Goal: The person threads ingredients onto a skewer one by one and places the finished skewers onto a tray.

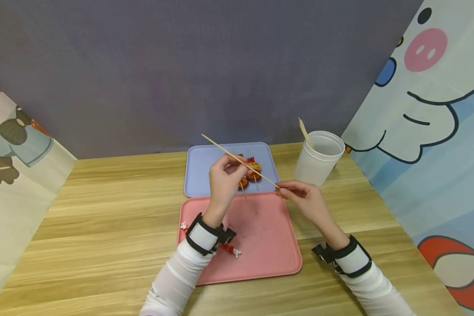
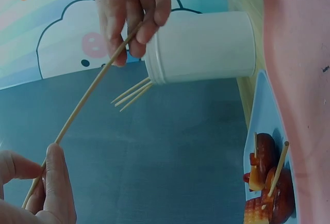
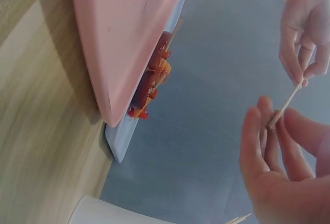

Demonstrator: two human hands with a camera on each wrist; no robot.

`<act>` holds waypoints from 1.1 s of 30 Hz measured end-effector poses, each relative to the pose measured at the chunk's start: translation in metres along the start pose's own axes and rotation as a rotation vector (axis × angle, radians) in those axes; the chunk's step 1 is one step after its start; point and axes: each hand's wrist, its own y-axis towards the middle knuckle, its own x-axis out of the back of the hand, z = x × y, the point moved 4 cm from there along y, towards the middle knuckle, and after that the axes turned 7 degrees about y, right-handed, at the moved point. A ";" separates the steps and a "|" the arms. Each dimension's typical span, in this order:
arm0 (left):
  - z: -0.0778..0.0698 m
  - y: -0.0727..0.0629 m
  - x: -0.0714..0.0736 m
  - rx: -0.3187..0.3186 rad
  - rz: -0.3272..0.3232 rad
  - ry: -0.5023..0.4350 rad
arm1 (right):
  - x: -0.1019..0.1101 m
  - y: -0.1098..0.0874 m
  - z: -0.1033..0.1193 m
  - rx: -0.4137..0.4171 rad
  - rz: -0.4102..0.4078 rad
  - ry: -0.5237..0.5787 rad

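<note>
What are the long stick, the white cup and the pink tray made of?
The long stick looks like bare bamboo or wood: pale tan, not shiny. The white cup seems smooth plastic, with a moulded, ridged rim. The pink tray is probably matte plastic, with rounded corners and even colour, though coated metal is possible.

Two hands (image 1: 226, 177) and one gripped stick (image 1: 231, 155) are being counted; now three more sticks (image 2: 132, 94) in one tub (image 1: 314, 169), two trays (image 1: 268, 245), at least two skewers (image 2: 281, 195) and one red item (image 1: 228, 249) are being spotted!
</note>
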 end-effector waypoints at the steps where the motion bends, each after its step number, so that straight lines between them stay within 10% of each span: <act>1: 0.000 0.000 0.000 0.004 0.002 -0.004 | 0.000 0.000 0.000 -0.003 0.001 0.007; 13: -0.003 -0.002 -0.001 -0.004 0.007 0.014 | -0.001 -0.004 0.005 -0.027 -0.023 0.002; 21: 0.021 0.005 0.000 -0.004 0.000 -0.023 | -0.002 -0.004 0.007 -0.006 -0.040 0.008; 33: 0.008 0.009 0.029 -0.084 0.068 0.333 | 0.019 -0.008 0.002 0.049 -0.084 0.003</act>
